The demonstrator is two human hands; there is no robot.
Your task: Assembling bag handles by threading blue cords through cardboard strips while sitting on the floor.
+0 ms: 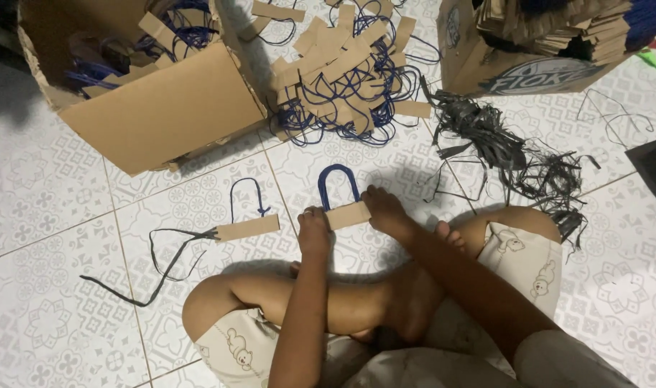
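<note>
I sit cross-legged on a patterned white tile floor. Both hands press a small brown cardboard strip (349, 215) that carries a blue cord loop (338, 183) arching away from me. My left hand (314, 228) pins the strip's left end with its fingertips. My right hand (384, 210) holds down the right end. A second cardboard strip (247, 228) lies to the left on the floor, with a thin blue cord (250, 192) above it and a dark plastic strap (155, 262) trailing from its left end.
A heap of cardboard strips with blue cords (346, 68) lies ahead. An open cardboard box (163, 108) with more of them stands at far left, another box (500, 61) at far right. Tangled dark plastic straps (514, 154) spread to the right.
</note>
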